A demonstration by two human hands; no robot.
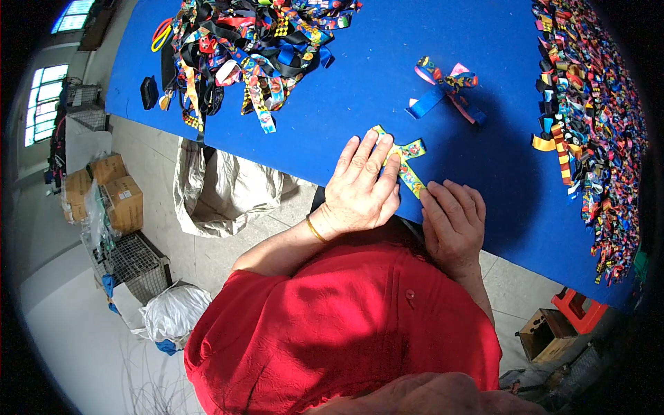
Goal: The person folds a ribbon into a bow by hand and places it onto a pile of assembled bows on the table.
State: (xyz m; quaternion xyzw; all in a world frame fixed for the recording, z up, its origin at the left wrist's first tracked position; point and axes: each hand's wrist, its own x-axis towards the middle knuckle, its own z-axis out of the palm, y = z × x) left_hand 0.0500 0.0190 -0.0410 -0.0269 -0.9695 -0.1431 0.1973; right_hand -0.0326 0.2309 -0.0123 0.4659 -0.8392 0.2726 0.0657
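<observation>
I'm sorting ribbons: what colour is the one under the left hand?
Yellow-green ribbon, multicoloured print; clearest in the head view.

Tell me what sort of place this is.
Likely a workshop: a blue table bears a tangled heap of patterned ribbons and a dense ribbon pile at right, with cardboard boxes off to the left.

With the ribbon strip on the table under the left hand, right hand at its near end, I see over my link a ribbon cluster beyond the grip, a ribbon heap farther off leftward, a ribbon mass well rightward, and a sack left, past the near edge.
</observation>
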